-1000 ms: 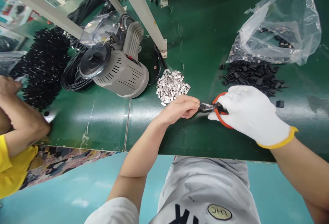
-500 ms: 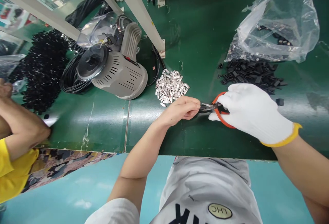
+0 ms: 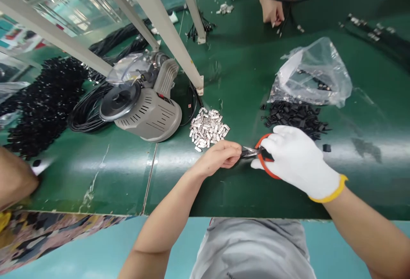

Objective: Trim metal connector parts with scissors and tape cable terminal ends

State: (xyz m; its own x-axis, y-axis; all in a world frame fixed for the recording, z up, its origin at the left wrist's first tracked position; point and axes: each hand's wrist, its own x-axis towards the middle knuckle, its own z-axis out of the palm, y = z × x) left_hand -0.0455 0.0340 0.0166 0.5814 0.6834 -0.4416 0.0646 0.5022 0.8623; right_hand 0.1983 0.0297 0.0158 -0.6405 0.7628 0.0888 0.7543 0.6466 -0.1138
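Note:
My right hand (image 3: pixel 293 159), in a white glove with a yellow cuff, is closed around the orange handles of a pair of scissors (image 3: pixel 250 152). The blades point left and reach the fingertips of my left hand (image 3: pixel 222 156). That hand is bare, its fingers pinched together; whatever they grip at the blades is hidden. Just beyond my left hand lies a heap of small silver metal connector pieces (image 3: pixel 208 127). Past my right hand is a pile of small black plastic pieces (image 3: pixel 294 116), with one separate black piece (image 3: pixel 326 148) nearby.
A clear plastic bag (image 3: pixel 320 74) rests behind the black pile. Left of the silver heap stands a grey machine (image 3: pixel 150 114) beside white posts (image 3: pixel 179 35) and coiled black cable (image 3: pixel 81 108). Across the green table (image 3: pixel 237 65) a co-worker's hands (image 3: pixel 272 12) handle cable; another person's arm (image 3: pixel 16 178) is at left.
The camera view has tilted up, so the co-worker's hands across the table now show. Both my hands keep the same hold, with the scissors still at my left fingertips.

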